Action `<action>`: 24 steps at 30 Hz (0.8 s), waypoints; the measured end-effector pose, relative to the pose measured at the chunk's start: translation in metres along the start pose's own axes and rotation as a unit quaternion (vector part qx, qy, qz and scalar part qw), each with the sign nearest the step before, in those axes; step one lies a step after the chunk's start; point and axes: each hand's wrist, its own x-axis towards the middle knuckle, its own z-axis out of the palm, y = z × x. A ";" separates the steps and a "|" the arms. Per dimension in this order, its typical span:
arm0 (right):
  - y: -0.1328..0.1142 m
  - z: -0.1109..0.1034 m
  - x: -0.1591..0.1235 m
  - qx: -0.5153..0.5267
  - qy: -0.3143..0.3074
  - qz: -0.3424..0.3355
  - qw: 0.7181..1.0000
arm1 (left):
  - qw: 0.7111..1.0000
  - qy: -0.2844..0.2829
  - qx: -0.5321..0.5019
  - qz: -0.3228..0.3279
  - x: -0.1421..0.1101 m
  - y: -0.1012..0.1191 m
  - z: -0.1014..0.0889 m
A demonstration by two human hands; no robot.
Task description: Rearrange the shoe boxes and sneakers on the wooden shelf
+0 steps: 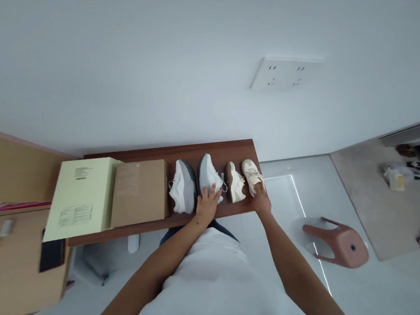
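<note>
Fingers first: our left hand lies spread and flat on the heel end of a grey-and-white sneaker, gripping nothing, while our right hand has its fingers narrowed at the heel of a cream shoe at the right end of the row; we cannot tell whether they actually pinch it or only touch. Both shoes stand on a dark brown shelf, toes toward the wall.

We judge these shoes light and easy to lift. The uppers look soft and would give under a squeeze, the soles stiffer; so the heel counter or the collar opening seems the surest place to take hold, rather than the laces or the soft toe.

Between our two hands stands a beige shoe with a brown sole, close beside the cream one, so a sideways sweep could knock it. To the left of the grey sneaker stands a white sneaker, just beside it, and further left a brown cardboard box and a pale yellow box overhanging the shelf's near edge.

On the floor to the right a pink stool lies on its side, well apart. Farther off, a white wall plate sits on the wall.
</note>
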 end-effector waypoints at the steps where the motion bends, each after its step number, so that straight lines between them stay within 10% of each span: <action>1: -0.001 -0.001 0.002 0.032 0.012 0.013 0.999 | 1.000 -0.005 -0.004 0.002 0.001 -0.001 -0.001; 5: 0.004 -0.010 0.005 0.229 0.081 0.104 0.964 | 0.998 0.001 -0.060 0.035 -0.010 -0.014 -0.005; 11: 0.009 -0.012 0.006 0.471 0.038 0.268 0.840 | 0.976 0.075 -0.203 0.037 -0.046 -0.044 -0.016; 17: 0.001 -0.011 0.003 0.270 0.122 0.253 0.921 | 0.939 0.128 -0.311 -0.069 -0.089 -0.081 -0.033; 24: -0.036 -0.025 -0.016 0.175 0.282 0.130 0.934 | 0.859 0.092 -0.433 -0.259 -0.163 -0.130 -0.050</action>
